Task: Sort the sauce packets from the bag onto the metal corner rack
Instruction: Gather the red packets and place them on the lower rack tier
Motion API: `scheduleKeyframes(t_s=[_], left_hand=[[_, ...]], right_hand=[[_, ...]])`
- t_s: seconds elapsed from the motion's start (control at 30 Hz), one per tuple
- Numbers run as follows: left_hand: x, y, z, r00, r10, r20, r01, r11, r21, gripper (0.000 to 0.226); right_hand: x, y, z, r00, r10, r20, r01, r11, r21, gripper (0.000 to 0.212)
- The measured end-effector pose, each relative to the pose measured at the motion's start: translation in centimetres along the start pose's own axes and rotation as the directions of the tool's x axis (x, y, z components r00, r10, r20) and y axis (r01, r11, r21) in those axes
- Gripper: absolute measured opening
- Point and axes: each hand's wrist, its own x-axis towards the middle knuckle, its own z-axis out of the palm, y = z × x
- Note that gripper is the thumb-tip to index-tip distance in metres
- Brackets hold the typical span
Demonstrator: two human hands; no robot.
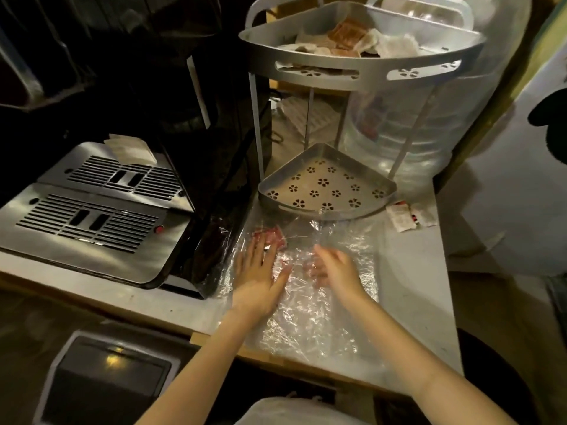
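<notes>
Sauce packets (pixel 343 38) already fill the corner rack (pixel 362 70) top tier; its lower tier holds none. Red packets (pixel 270 237) remain inside the clear bag (pixel 306 317) on the bench (pixel 411 286), just beyond the left hand (pixel 257 280) fingers, which lie flat, released. Right hand (pixel 334 271) is blurred; its grasp I cannot tell.

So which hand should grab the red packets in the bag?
The left hand, probably. It lies flat on the clear bag with its fingertips already touching the red packets. The right hand is farther to the side, over bare plastic.
</notes>
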Motion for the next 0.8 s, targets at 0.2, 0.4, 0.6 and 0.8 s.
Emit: scheduleKeyframes(t_s=[0.2,0.4,0.6,0.8], left_hand=[[0.4,0.5,-0.8,0.996,-0.014,0.089,0.009,0.998,0.058,0.052],[1.7,2.0,-2.7,0.985,-0.07,0.156,0.051,0.991,0.122,0.056],[1.0,4.1,-1.3,0.998,-0.05,0.036,0.044,0.989,0.139,0.07],[0.9,3.8,0.2,0.998,-0.039,0.052,0.03,0.984,0.178,0.06]], right_hand=[[0.0,1.4,-3.4,0.947,-0.267,-0.176,0.141,0.842,-0.521,0.015],[-0.5,2.6,-5.3,0.919,-0.187,-0.347,-0.109,0.727,-0.679,0.059],[-1.0,2.3,-6.4,0.914,0.19,-0.359,-0.172,0.982,0.082,0.073],[-2.0,0.8,-7.2,0.939,0.306,-0.158,-0.298,0.952,0.07,0.009]])
